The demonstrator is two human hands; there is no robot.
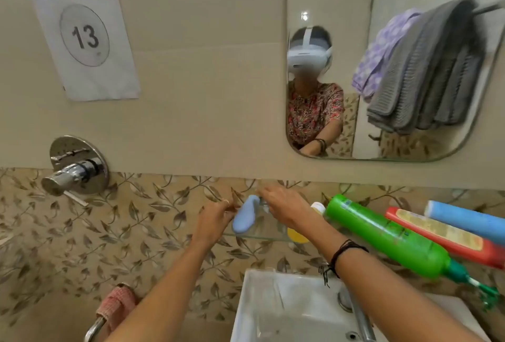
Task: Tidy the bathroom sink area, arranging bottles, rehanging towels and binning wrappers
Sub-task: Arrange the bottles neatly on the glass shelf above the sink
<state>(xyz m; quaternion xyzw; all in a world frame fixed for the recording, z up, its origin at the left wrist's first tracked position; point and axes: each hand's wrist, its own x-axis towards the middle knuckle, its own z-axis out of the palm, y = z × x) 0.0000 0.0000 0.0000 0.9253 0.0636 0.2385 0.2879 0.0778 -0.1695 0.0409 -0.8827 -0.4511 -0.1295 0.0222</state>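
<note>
A small light-blue bottle (244, 217) stands tilted at the left end of a glass shelf (262, 236) below the mirror. My left hand (216, 217) is at its left side, fingers curled against it. My right hand (282, 205) reaches over the shelf just right of the bottle's top, fingers stretched toward the wall; its grip is hidden. A green bottle (388, 235), a red bottle (448, 235) and a blue bottle (467, 218) stand along the shelf to the right. A yellow item (296, 236) shows under my right forearm.
The white sink (262, 311) with its tap (358, 314) lies below. A pink towel (116, 304) hangs on a ring at lower left. A chrome wall tap (73, 170) sits at the left. The mirror (355, 128) reflects grey and purple towels (426, 73) on a rail.
</note>
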